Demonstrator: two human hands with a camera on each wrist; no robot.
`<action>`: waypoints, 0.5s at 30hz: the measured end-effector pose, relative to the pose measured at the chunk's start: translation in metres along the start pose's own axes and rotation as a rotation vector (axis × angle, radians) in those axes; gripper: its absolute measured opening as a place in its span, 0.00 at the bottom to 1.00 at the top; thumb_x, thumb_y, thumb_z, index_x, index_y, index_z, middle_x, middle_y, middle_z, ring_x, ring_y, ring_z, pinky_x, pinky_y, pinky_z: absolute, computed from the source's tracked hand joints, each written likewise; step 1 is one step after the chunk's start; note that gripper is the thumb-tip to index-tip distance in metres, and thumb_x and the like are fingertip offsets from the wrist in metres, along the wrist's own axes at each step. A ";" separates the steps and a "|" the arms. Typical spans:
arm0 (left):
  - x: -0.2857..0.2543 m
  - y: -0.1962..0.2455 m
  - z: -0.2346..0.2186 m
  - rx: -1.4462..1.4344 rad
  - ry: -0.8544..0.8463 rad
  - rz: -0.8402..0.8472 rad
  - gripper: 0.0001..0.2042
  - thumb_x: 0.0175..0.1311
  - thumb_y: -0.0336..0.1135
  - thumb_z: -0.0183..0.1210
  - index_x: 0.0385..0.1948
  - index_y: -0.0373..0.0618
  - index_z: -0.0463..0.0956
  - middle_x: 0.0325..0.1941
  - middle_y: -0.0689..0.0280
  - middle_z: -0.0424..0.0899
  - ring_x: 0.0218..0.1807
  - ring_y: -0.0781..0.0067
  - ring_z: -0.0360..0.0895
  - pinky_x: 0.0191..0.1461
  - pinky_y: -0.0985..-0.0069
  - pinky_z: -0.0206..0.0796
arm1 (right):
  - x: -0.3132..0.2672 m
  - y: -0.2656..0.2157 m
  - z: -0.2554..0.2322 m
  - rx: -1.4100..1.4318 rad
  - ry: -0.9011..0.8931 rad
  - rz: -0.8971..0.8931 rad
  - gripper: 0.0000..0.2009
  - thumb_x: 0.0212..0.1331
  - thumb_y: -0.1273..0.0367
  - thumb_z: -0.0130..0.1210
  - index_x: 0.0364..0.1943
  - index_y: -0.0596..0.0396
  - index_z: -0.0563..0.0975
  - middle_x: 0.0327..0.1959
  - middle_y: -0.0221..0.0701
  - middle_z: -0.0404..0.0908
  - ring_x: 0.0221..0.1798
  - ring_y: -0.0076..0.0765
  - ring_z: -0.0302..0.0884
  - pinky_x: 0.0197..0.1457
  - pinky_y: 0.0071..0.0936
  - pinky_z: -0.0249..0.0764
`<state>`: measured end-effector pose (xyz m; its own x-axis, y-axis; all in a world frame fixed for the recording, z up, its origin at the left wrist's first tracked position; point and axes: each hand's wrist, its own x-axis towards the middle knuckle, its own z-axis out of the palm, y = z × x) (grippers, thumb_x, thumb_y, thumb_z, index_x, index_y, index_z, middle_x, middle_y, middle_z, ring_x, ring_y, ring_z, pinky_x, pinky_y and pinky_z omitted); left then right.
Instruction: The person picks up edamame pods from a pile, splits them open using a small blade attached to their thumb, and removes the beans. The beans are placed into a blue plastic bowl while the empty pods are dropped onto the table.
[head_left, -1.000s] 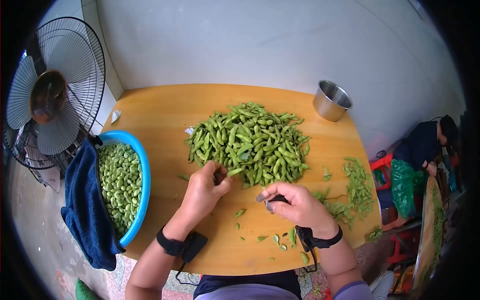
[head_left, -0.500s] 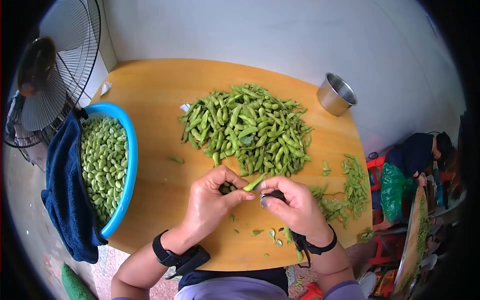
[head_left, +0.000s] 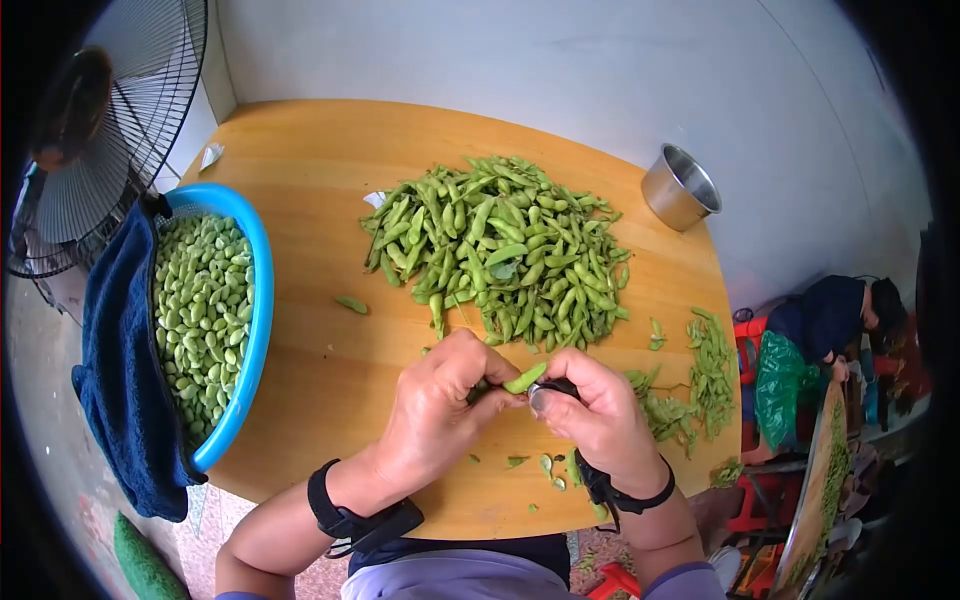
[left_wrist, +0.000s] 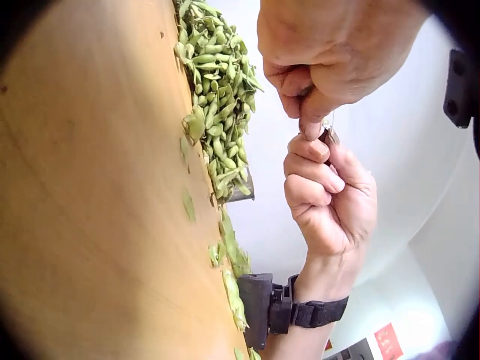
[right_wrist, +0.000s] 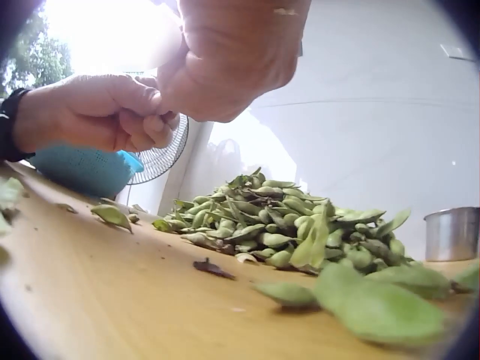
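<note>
Both hands meet just above the near edge of the round wooden counter (head_left: 320,380). The left hand (head_left: 440,405) has its fingers curled, its grip pinching one end of a single green soybean pod (head_left: 524,378); a few more pods seem tucked under its palm, though that is hard to tell. The right hand (head_left: 600,415) is curled too, thumb and forefinger closed on the other end of that pod, so the pod spans the two hands, lifted off the counter.

At the counter's left edge sits a round blue plastic basin (head_left: 262,300), filled almost to the rim with shelled pale green beans (head_left: 200,310); a dark blue towel (head_left: 120,400) hangs over its outer side. Beyond the hands lies a large loose heap of unshelled green pods (head_left: 500,250). A small steel bowl (head_left: 680,187) stands at the far right of the counter; its contents cannot be seen. Emptied green husks (head_left: 700,370) lie scattered to the right.
</note>
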<state>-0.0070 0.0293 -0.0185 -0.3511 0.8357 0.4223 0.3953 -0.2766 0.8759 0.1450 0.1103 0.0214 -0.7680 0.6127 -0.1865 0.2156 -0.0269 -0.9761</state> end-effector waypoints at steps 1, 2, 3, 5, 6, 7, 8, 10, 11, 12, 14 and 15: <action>0.000 0.000 -0.001 0.014 -0.015 0.024 0.10 0.40 0.20 0.64 0.23 0.41 0.71 0.23 0.64 0.72 0.26 0.67 0.72 0.27 0.74 0.64 | 0.001 0.004 0.000 -0.001 -0.004 0.002 0.05 0.56 0.76 0.49 0.36 0.61 0.70 0.26 0.23 0.70 0.28 0.13 0.62 0.30 0.14 0.62; 0.000 0.000 -0.002 0.029 -0.030 0.048 0.11 0.40 0.20 0.64 0.24 0.40 0.71 0.23 0.64 0.72 0.26 0.66 0.73 0.27 0.74 0.65 | 0.003 0.009 -0.001 -0.057 0.000 -0.079 0.05 0.56 0.76 0.50 0.35 0.61 0.70 0.25 0.24 0.70 0.27 0.14 0.62 0.29 0.15 0.61; 0.000 -0.001 -0.002 0.030 -0.027 0.046 0.11 0.40 0.20 0.64 0.24 0.40 0.71 0.23 0.64 0.72 0.26 0.66 0.73 0.27 0.74 0.65 | 0.004 0.012 -0.001 -0.113 0.004 -0.160 0.05 0.55 0.75 0.50 0.34 0.61 0.70 0.23 0.26 0.70 0.25 0.15 0.62 0.27 0.16 0.61; 0.000 -0.002 0.001 0.031 0.010 0.044 0.13 0.36 0.21 0.67 0.22 0.42 0.72 0.22 0.66 0.72 0.24 0.71 0.70 0.26 0.77 0.62 | 0.004 0.007 -0.002 -0.202 0.001 -0.171 0.04 0.55 0.75 0.50 0.33 0.61 0.70 0.23 0.28 0.70 0.24 0.19 0.63 0.27 0.18 0.61; 0.000 -0.002 0.001 0.031 0.016 0.043 0.13 0.36 0.21 0.67 0.22 0.42 0.72 0.22 0.66 0.72 0.24 0.71 0.70 0.26 0.77 0.62 | 0.003 0.005 -0.001 -0.290 0.002 -0.183 0.04 0.54 0.75 0.50 0.33 0.61 0.69 0.22 0.31 0.70 0.23 0.22 0.65 0.26 0.20 0.62; -0.001 -0.001 0.000 0.019 0.021 0.028 0.13 0.36 0.21 0.67 0.22 0.42 0.72 0.22 0.66 0.72 0.24 0.71 0.70 0.26 0.77 0.62 | 0.003 0.002 0.001 -0.293 -0.003 -0.183 0.04 0.54 0.75 0.50 0.33 0.61 0.69 0.22 0.31 0.70 0.23 0.22 0.65 0.26 0.20 0.62; -0.001 0.000 0.000 0.008 0.026 0.013 0.13 0.35 0.21 0.67 0.22 0.42 0.72 0.22 0.66 0.72 0.25 0.71 0.71 0.26 0.77 0.62 | 0.003 0.001 0.004 -0.362 0.027 -0.263 0.04 0.53 0.76 0.50 0.33 0.61 0.69 0.21 0.33 0.70 0.22 0.27 0.66 0.26 0.22 0.62; -0.001 0.001 -0.002 0.006 0.031 0.009 0.13 0.35 0.21 0.67 0.23 0.42 0.72 0.22 0.66 0.72 0.25 0.70 0.71 0.26 0.77 0.62 | 0.003 0.000 0.005 -0.432 0.052 -0.342 0.05 0.53 0.76 0.50 0.32 0.61 0.69 0.20 0.34 0.71 0.21 0.31 0.67 0.25 0.24 0.63; -0.001 0.001 -0.002 0.005 0.031 0.005 0.13 0.35 0.21 0.67 0.23 0.42 0.71 0.22 0.66 0.72 0.25 0.70 0.71 0.26 0.77 0.62 | 0.003 0.001 0.005 -0.459 0.048 -0.364 0.05 0.52 0.76 0.50 0.32 0.60 0.69 0.20 0.35 0.71 0.20 0.33 0.68 0.25 0.26 0.63; -0.002 0.001 -0.003 0.004 0.035 0.003 0.13 0.35 0.21 0.67 0.23 0.42 0.71 0.22 0.66 0.72 0.25 0.70 0.71 0.26 0.77 0.62 | 0.003 0.002 0.004 -0.485 0.044 -0.386 0.05 0.52 0.76 0.51 0.32 0.60 0.69 0.20 0.35 0.72 0.20 0.35 0.68 0.25 0.27 0.63; -0.002 0.001 -0.004 0.066 0.020 0.053 0.13 0.35 0.20 0.66 0.23 0.42 0.71 0.22 0.65 0.71 0.24 0.68 0.71 0.26 0.77 0.63 | 0.003 0.003 0.005 -0.482 0.048 -0.385 0.05 0.52 0.76 0.51 0.31 0.60 0.69 0.19 0.34 0.71 0.20 0.33 0.67 0.24 0.26 0.63; -0.002 0.001 -0.004 0.065 0.022 0.052 0.13 0.35 0.20 0.66 0.23 0.42 0.71 0.22 0.65 0.71 0.24 0.68 0.71 0.26 0.77 0.63 | 0.003 0.003 0.005 -0.478 0.057 -0.385 0.05 0.52 0.76 0.51 0.31 0.60 0.69 0.19 0.34 0.70 0.19 0.32 0.66 0.24 0.25 0.62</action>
<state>-0.0096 0.0255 -0.0174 -0.3475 0.8101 0.4723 0.4670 -0.2872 0.8363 0.1398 0.1081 0.0173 -0.8139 0.5495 0.1885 0.1855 0.5533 -0.8121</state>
